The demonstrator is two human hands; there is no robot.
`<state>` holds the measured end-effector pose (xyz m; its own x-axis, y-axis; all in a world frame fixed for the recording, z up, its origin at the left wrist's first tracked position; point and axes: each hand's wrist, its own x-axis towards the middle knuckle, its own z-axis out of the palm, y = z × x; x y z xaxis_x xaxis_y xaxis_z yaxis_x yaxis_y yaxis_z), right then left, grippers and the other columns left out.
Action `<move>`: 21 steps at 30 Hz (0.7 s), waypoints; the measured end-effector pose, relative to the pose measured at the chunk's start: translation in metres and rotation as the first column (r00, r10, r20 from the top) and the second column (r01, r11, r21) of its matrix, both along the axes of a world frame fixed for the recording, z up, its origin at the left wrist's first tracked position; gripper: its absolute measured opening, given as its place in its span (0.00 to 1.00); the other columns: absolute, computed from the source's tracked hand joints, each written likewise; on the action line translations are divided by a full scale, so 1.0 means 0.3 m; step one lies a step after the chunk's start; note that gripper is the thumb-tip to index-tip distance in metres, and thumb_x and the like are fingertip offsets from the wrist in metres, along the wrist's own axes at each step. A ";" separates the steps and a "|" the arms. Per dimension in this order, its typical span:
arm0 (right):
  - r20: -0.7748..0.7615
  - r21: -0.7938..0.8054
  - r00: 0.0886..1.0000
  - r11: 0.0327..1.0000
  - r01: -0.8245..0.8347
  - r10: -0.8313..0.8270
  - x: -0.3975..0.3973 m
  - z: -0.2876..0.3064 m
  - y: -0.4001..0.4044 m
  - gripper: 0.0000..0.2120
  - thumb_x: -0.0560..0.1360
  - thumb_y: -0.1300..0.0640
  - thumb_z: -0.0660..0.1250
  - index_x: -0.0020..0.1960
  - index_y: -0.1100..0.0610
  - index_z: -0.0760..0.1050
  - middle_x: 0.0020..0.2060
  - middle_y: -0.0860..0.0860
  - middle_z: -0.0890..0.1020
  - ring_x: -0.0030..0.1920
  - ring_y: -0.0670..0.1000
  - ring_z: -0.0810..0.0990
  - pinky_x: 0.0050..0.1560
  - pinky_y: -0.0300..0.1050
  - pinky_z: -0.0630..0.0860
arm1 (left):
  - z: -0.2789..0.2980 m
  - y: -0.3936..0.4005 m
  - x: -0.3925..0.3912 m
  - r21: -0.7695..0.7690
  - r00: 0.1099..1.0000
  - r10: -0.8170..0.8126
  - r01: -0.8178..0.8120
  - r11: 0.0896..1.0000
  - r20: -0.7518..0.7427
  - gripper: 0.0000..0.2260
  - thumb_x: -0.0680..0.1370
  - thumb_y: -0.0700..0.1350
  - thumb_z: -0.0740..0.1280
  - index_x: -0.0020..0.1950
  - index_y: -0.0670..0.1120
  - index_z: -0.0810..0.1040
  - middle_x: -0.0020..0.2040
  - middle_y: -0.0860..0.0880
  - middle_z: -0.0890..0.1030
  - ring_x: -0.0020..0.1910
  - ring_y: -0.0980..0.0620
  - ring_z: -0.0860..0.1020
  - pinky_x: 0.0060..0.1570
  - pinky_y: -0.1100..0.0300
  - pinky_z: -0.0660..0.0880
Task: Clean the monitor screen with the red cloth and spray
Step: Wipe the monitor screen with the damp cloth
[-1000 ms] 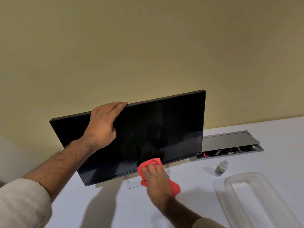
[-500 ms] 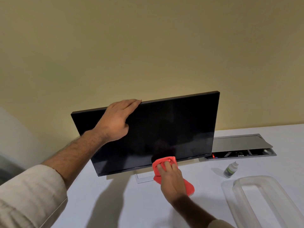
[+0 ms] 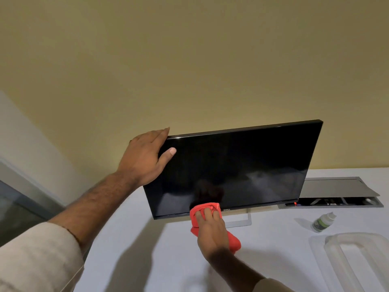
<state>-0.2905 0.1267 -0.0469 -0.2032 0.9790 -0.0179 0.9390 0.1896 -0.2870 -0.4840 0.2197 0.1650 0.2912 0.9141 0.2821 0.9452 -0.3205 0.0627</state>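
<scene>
A black monitor [image 3: 242, 165] stands tilted on a white desk [image 3: 147, 260], its screen dark with faint smears. My left hand [image 3: 143, 157] grips its top-left corner, fingers over the top edge and thumb on the screen. My right hand [image 3: 212, 230] holds the bunched red cloth [image 3: 207, 207] and presses it against the lower edge of the screen, left of the logo. The cloth's tail hangs out below my palm. A small white spray bottle [image 3: 322, 222] with a green label stands on the desk to the right, apart from both hands.
The monitor's clear stand base [image 3: 242, 223] shows under the screen. Behind the monitor on the right, a grey cable-box lid [image 3: 336, 186] stands open. A clear plastic container [image 3: 357, 260] lies at the front right. A yellow wall rises behind the desk.
My left hand slid left along the top edge to the corner, thumb now on the screen. My right hand moved the cloth left along the bottom edge. The view shifted left.
</scene>
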 end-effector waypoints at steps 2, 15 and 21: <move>0.012 -0.009 1.000 1.000 -0.024 0.024 -0.090 -0.009 -0.003 0.27 0.67 0.56 0.75 0.65 0.53 0.73 0.57 0.55 0.78 0.57 0.60 0.77 0.59 0.56 0.77 | -0.004 0.002 -0.005 -0.005 1.000 -0.002 0.002 1.000 -0.003 0.31 0.79 0.64 0.47 0.77 0.48 0.60 0.73 0.46 0.71 0.71 0.46 0.69 0.70 0.48 0.65; -0.150 -0.061 0.938 0.944 -0.325 0.313 -0.341 -0.003 -0.005 0.19 0.70 0.55 0.67 0.62 0.51 0.75 0.57 0.53 0.74 0.58 0.58 0.71 0.55 0.52 0.73 | -0.004 0.020 -0.025 -0.032 0.999 -0.032 0.032 0.999 -0.006 0.32 0.80 0.63 0.51 0.79 0.46 0.54 0.77 0.47 0.64 0.75 0.47 0.64 0.74 0.51 0.58; -0.450 -0.036 0.870 0.970 -0.241 0.200 -0.196 0.038 -0.075 0.26 0.69 0.66 0.57 0.64 0.51 0.76 0.55 0.50 0.74 0.56 0.50 0.71 0.57 0.44 0.71 | -0.008 0.026 -0.033 -0.014 0.998 -0.053 0.054 0.998 0.028 0.31 0.80 0.63 0.52 0.79 0.47 0.56 0.77 0.47 0.65 0.75 0.47 0.64 0.74 0.49 0.58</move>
<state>-0.3492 0.1041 -0.0355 -0.4207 0.9063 0.0401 0.6480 0.3312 -0.6858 -0.4938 0.2275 0.1625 0.3321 0.9015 0.2775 0.9245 -0.3694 0.0939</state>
